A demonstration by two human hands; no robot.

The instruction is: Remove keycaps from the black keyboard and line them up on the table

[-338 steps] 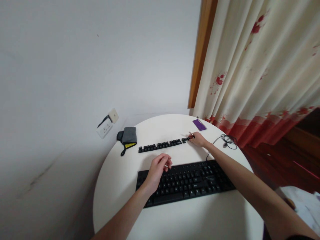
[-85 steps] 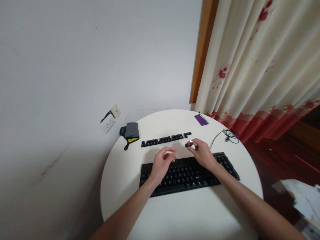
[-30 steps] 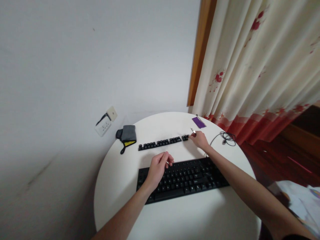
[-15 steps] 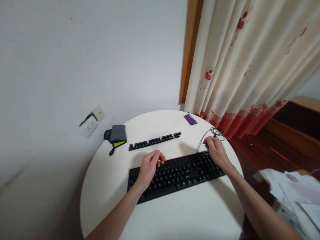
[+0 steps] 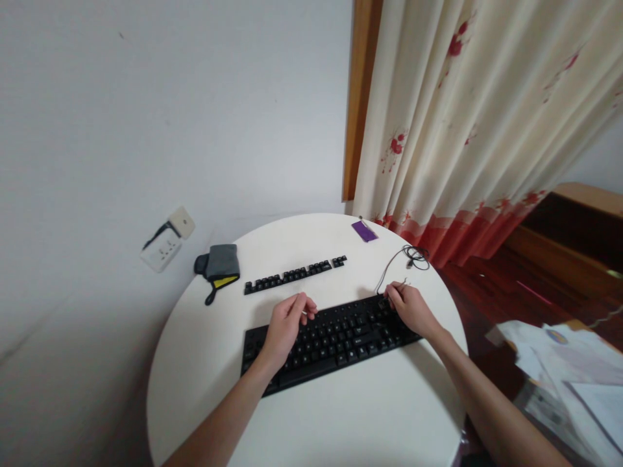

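A black keyboard (image 5: 341, 347) lies on the round white table, under both of my hands. My left hand (image 5: 286, 324) rests over its left part with the fingers curled together. A small white spot shows between those fingers, too small to name. At the keyboard's upper right, my right hand (image 5: 411, 308) pinches a thin wire-like tool (image 5: 405, 283), whose ends stick out above the fingers. Its fingertips are down at the keys, and what they touch there is partly hidden. Loose black keycaps (image 5: 294, 275) stand in a row behind the keyboard.
A grey pouch (image 5: 222, 261) with yellow lining lies at the table's back left. A purple card-like piece (image 5: 364, 231) sits near the back edge, and a coiled cable (image 5: 417, 257) at the right. Beyond the table are a wall socket (image 5: 163, 250), curtains (image 5: 438, 130) and papers (image 5: 559, 370).
My right hand has moved down and left to the keyboard's upper right keys. The dark piece at its fingertips has come down to the keyboard. My left hand stays almost where it was.
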